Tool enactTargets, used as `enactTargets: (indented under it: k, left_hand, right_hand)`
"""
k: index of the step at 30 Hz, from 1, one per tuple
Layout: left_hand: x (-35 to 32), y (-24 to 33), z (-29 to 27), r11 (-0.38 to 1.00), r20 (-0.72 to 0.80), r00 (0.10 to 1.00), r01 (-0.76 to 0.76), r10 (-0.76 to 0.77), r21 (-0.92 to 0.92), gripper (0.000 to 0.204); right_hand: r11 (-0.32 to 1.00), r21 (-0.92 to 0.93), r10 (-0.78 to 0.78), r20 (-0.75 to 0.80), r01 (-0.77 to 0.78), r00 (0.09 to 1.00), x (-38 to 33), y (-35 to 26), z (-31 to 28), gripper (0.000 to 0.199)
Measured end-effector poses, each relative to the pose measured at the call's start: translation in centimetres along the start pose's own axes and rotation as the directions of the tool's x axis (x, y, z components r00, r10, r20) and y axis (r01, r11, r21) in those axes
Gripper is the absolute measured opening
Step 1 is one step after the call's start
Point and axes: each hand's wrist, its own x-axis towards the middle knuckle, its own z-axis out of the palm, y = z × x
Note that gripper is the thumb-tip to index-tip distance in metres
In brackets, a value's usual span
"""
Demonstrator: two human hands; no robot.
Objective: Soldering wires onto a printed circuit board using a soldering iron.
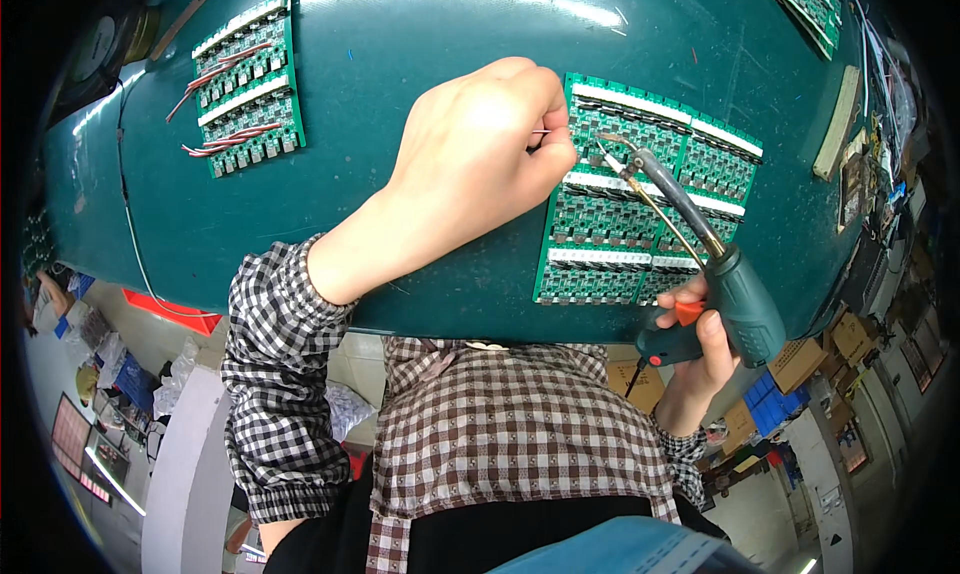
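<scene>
My left hand (475,139) is closed in a pinch beside the left edge of a green circuit board panel (605,219). A short thin wire (541,131) shows between its fingers; the rest of it is hidden by the hand. My right hand (708,349) grips a dark green soldering gun (745,299) with a red trigger, below and right of the panel. The gun's bent metal tube and its tip (604,146) reach over the panel's upper left part, close to my left fingertips. Whether the tip touches the board, I cannot tell. White connector strips run across the panel in rows.
Another green board panel (250,99) lies at the far left, with red and white wires (235,139) across it. A third panel (812,9) is at the far right corner. Near the right edge lies a pale strip (837,124). A thin cable (128,199) hangs along the left side.
</scene>
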Motion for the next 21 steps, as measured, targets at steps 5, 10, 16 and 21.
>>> enactTargets:
  k: [5, 10, 16, 21]
  left_hand:
    - [0.09, 0.11, -0.01, 0.999, 0.010, 1.000, 0.002, -0.002, 0.033, 0.008]
    - [-0.08, 0.11, 0.18, 0.999, -0.007, 1.000, -0.003, 0.003, 0.032, 0.008]
    - [0.01, 0.09, 0.28, 1.000, -0.015, 1.000, -0.008, 0.008, 0.029, 0.008]
    - [0.06, 0.10, 0.23, 0.999, -0.020, 1.000, -0.001, 0.002, 0.040, 0.009]
  right_hand:
    - [1.000, -0.019, -0.006, -0.013, 0.006, 1.000, -0.08, -0.21, 0.20, 0.031]
    - [0.999, -0.017, -0.028, 0.006, 0.028, 1.000, -0.14, -0.11, 0.26, 0.030]
    - [0.994, -0.098, -0.042, 0.073, 0.049, 0.996, -0.27, -0.11, 0.10, 0.041]
    - [0.989, -0.129, -0.062, 0.096, 0.074, 0.994, -0.18, -0.18, 0.15, 0.041]
